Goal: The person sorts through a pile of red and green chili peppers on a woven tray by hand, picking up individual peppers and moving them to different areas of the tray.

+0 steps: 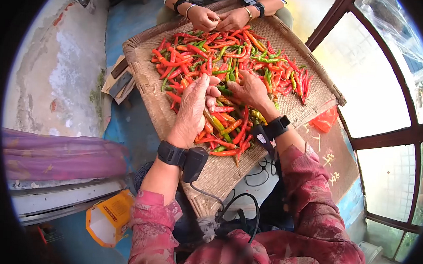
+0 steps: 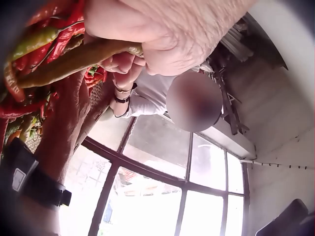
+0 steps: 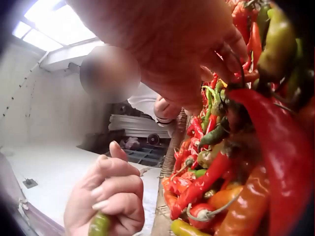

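My left hand (image 1: pixel 192 107), raised over the near part of the woven tray (image 1: pixel 163 112), grips a brownish-green chili pepper (image 2: pixel 74 61). Its stem end is at my fingers in the left wrist view, and its body sticks out past them. In the right wrist view the curled fingers of that hand show round a green end of the pepper (image 3: pixel 100 224). My right hand (image 1: pixel 252 90) reaches down into the heap of red, green and orange chili peppers (image 1: pixel 228 121). Its fingers are bent among them, close by a thin stem; I cannot tell whether they pinch a pepper.
Across the tray, another person's hands (image 1: pixel 221 21) meet over its far edge. A yellow container (image 1: pixel 107 218) stands at the lower left, below a purple cloth (image 1: pixel 64 156). Black cables (image 1: pixel 253 204) hang by the tray's near corner. A framed window (image 1: pixel 374 78) lines the right side.
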Motion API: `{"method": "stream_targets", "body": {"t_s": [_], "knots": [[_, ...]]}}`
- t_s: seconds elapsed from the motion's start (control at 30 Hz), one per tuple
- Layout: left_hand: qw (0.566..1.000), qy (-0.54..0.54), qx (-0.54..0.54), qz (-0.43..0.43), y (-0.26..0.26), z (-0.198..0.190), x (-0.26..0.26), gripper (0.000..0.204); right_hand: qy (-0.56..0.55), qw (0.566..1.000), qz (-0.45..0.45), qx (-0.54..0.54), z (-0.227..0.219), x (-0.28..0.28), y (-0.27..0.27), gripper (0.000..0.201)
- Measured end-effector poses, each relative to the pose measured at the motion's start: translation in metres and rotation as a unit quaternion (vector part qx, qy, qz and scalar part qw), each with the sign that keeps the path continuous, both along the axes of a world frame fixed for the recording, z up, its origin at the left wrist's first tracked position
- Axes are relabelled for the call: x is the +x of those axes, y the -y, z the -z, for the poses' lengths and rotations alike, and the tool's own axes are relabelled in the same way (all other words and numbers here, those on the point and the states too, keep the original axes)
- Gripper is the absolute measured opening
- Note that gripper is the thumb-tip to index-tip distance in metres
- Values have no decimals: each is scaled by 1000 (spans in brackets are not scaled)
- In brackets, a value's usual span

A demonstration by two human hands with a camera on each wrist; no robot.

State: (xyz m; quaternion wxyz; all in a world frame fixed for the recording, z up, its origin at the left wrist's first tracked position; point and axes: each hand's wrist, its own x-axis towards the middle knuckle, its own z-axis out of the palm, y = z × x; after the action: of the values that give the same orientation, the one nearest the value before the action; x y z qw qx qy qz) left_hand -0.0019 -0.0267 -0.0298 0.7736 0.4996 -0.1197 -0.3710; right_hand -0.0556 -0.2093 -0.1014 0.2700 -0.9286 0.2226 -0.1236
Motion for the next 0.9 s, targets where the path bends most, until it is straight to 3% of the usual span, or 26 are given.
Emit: {"method": "stream_targets", "body": {"t_s": [0.13,0.27,0.33,0.37,0.4,0.43,0.8,0.9], "knots": [[1000,-2,-11,4,-2,2,1,33,-7,999,-7,31,-3,13,-9,54],[999,11,-23,-22,-4,1,6,33,109,975,77,176,-3,16,2,57],[999,7,-25,-22,-4,0,7,32,107,957,80,256,-26,7,16,55],[999,1,-28,-27,-4,0,7,32,146,934,18,326,-35,-2,25,50],[999,-5,-31,-32,-4,-1,6,32,195,879,25,434,-45,-8,21,46],[999,-4,-26,-23,-4,-2,6,33,208,866,35,453,-45,-11,27,46],[1000,-10,6,17,15,5,-4,33,263,833,7,486,-61,-50,64,54],[1000,-13,7,20,21,6,-7,34,287,801,-20,525,-74,-52,53,58]]}}
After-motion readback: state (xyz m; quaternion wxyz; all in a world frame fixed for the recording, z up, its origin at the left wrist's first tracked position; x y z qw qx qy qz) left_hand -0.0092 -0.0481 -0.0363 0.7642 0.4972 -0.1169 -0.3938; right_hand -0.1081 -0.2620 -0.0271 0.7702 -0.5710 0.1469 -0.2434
